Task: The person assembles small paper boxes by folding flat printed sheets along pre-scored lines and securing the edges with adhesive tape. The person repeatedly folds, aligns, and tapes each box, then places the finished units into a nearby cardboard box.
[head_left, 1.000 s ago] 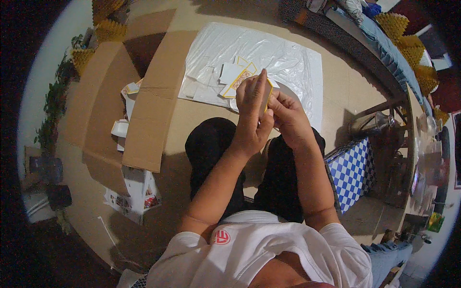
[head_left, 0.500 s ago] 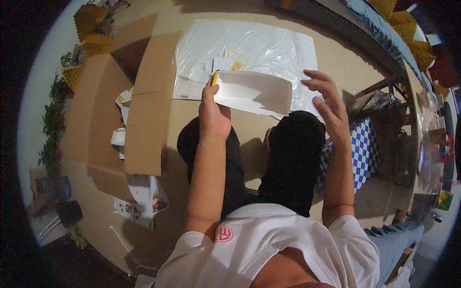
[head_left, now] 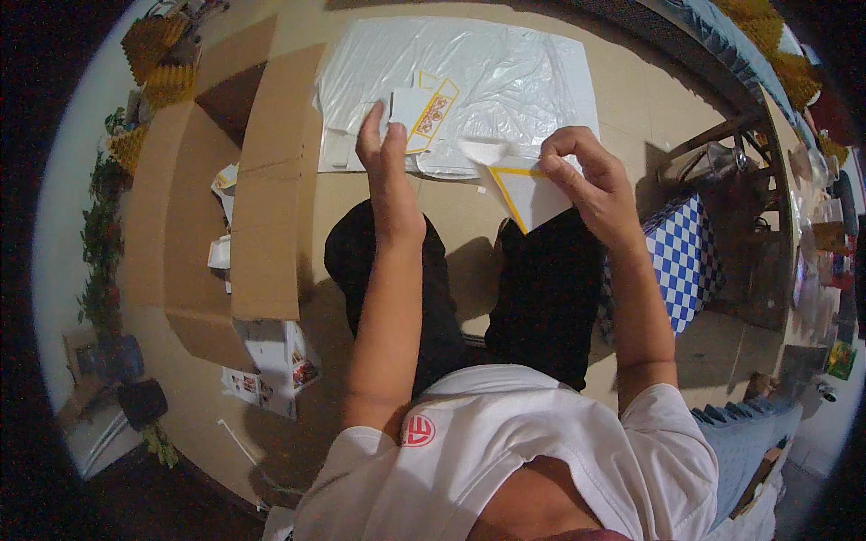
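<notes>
My right hand [head_left: 588, 185] pinches a white paper tray [head_left: 537, 200] with a yellow-edged end between thumb and fingers, above my right knee. The tray is tilted, and its white inside partly shows. My left hand [head_left: 390, 171] is empty, with thumb and fingers apart. Just beyond its fingertips, a flat white card blank [head_left: 435, 115] with yellow lines and a printed panel lies on a clear plastic-covered white sheet [head_left: 532, 81].
A large open cardboard box [head_left: 275, 180] stands on my left, with white and yellow pieces [head_left: 221, 252] inside. Printed sheets [head_left: 271, 365] lie beside it. On my right are a blue-and-white checkered item [head_left: 677, 261] and a wooden-framed table [head_left: 776, 207].
The white tray has passed from my left hand to my right hand and turned, showing its yellow-edged end. My left hand has let go and opened.
</notes>
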A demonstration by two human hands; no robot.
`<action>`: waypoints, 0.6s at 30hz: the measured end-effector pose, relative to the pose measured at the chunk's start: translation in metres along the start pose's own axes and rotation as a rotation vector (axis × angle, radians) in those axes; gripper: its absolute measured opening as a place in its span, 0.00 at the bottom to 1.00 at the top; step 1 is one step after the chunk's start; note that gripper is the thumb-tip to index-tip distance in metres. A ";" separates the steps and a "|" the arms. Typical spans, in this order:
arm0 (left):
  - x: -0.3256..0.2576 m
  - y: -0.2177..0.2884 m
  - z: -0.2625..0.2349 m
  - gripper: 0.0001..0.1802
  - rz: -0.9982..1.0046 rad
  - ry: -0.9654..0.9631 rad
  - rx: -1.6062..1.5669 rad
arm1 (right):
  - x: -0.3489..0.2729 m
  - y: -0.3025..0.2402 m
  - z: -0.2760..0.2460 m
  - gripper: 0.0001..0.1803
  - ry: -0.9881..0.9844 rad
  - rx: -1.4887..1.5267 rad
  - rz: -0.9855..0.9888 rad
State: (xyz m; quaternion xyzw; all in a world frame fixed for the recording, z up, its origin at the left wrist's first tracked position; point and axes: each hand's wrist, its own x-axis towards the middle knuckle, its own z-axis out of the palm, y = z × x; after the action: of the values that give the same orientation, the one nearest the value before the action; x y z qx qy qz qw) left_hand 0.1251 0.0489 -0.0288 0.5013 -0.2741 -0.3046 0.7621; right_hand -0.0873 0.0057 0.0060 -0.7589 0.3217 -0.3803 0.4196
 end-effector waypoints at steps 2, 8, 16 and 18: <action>-0.003 0.002 -0.003 0.26 0.185 -0.300 0.140 | -0.004 0.002 0.009 0.10 0.061 0.055 0.141; -0.014 -0.002 -0.008 0.19 0.218 -0.734 0.295 | -0.009 -0.006 0.027 0.10 0.034 0.308 0.281; -0.012 -0.004 -0.013 0.13 -0.159 -0.727 0.139 | -0.008 0.001 0.045 0.07 0.171 0.231 0.152; -0.010 -0.005 -0.015 0.13 -0.159 -0.741 0.131 | -0.008 0.003 0.043 0.11 0.131 0.017 0.031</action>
State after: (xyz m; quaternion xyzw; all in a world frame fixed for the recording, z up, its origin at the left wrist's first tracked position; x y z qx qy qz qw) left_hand 0.1287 0.0636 -0.0400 0.4246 -0.5101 -0.5048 0.5519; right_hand -0.0558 0.0277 -0.0142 -0.7236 0.3567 -0.4255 0.4100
